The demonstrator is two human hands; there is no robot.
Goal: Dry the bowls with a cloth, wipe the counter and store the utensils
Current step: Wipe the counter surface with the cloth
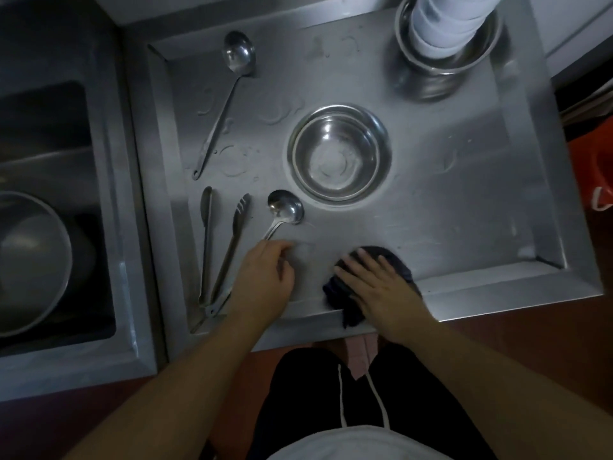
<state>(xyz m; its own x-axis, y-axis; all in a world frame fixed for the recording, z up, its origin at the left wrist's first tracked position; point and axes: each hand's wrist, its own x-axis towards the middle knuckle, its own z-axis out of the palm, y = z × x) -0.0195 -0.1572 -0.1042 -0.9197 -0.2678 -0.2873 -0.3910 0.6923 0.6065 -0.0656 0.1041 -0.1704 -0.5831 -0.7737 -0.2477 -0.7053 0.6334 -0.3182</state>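
Steel tabletop [431, 200] was wet, so my right hand [374, 287] pressed flat, grip released, on the dark cloth [394, 260] at six o'clock of the bowl [338, 157], my left hand [265, 277] clenched round the ladle [285, 210] handle at seven, best lifted clear first.

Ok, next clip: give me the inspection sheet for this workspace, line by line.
Surface: steel counter, recessed, with water rings and droplets.
Job's things: dark cloth at the near edge; steel bowl upright mid-counter; long ladle; short ladle; tongs; stacked steel bowls holding white bowls.
Clutter: large pot in the left sink.
Hands: left hand curled at the short ladle's handle, grip unclear; right hand flat on the cloth.
Cables: nothing seen.
Surroundings: red container at right, dark floor.
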